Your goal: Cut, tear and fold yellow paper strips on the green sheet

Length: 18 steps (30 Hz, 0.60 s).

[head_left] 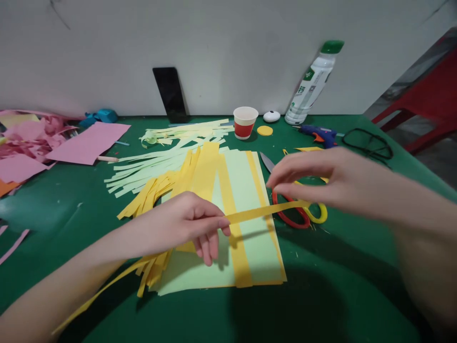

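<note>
My left hand (pixel 203 224) is pinching a narrow yellow paper strip (pixel 262 212) between thumb and fingers. One part of the strip reaches right, toward the underside of my right hand; a long yellow tail trails below my left forearm. My right hand (pixel 307 174) hovers over the scissors (pixel 291 221) with red and yellow handles, its fingers curved and thumb slightly apart, with nothing visible between them. Beneath both hands lies a stack of light green paper (pixel 259 255) with yellow strips across it. Cut yellow strips (pixel 150 197) lie partly behind my left hand.
Green fringed paper (pixel 135 166) lies behind the stack. A red-and-white paper cup (pixel 245 125), a bottle (pixel 310 90), a phone (pixel 169 93) and a blue glue gun (pixel 317 132) line the back. Pink paper (pixel 89 143) covers the far left. A black cable (pixel 369 145) lies right.
</note>
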Motion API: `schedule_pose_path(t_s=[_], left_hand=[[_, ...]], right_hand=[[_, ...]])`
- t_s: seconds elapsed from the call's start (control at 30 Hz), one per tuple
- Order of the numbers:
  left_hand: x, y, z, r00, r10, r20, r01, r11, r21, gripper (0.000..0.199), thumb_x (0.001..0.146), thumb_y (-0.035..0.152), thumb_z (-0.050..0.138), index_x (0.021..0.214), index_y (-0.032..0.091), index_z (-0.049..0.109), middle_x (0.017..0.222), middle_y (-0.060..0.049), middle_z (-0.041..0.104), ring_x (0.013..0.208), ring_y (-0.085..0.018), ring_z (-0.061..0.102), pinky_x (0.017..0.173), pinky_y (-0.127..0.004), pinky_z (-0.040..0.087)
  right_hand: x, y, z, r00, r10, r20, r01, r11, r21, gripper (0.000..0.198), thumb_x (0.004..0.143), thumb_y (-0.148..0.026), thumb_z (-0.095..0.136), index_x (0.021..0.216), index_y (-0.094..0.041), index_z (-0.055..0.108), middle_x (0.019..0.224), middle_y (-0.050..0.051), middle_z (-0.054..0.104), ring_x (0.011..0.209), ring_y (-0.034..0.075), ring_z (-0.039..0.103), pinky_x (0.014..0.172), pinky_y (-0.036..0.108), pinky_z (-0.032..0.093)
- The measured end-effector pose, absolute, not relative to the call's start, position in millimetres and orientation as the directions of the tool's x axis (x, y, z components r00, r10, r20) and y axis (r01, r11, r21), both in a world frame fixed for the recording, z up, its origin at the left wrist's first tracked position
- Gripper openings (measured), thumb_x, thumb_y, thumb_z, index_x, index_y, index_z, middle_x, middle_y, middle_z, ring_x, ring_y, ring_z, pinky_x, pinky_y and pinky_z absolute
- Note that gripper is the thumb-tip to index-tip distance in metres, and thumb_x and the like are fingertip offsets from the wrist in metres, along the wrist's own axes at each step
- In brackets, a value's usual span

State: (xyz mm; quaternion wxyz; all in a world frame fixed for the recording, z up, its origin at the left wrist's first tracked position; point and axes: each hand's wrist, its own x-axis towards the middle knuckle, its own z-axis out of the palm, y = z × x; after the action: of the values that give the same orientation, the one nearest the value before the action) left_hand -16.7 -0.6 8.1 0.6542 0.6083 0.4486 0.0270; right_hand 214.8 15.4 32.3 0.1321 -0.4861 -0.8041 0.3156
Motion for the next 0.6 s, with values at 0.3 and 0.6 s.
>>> schedule_pose_path(t_s=[0.3,0.6], left_hand=[[-6.1,-7.5,1.9,0.671,0.523,-0.527,0.463,0.259,0.847,0.029,0.085,0.034,0.046,0.073,0.012,0.061,0.074,-0.005,0.07,0.062,-0.01,0.064,0.06,-0.018,0.05],[-9.0,-2.2,5.1,0.696,0.496,-0.519,0.406,0.325,0.854,0.026,0.085,0.03,0.047,0.069,0.013,0.06,0.067,-0.001,0.069,0.057,-0.009,0.064,0.054,-0.016,0.048]], right_hand=[[177.7,-5.2,13.1,-0.646,0.73,-0.222,0.613,0.323,-0.721,0.018,0.076,-0.019,0.044,0.069,-0.017,0.06,0.07,-0.001,0.062,0.065,0.01,0.051,0.059,0.022,0.037],[196.5,8.9,23.3,-0.608,0.735,-0.301,0.658,0.254,-0.709,0.016,0.074,-0.024,0.047,0.062,-0.018,0.057,0.06,-0.002,0.056,0.055,0.009,0.047,0.049,0.02,0.034]])
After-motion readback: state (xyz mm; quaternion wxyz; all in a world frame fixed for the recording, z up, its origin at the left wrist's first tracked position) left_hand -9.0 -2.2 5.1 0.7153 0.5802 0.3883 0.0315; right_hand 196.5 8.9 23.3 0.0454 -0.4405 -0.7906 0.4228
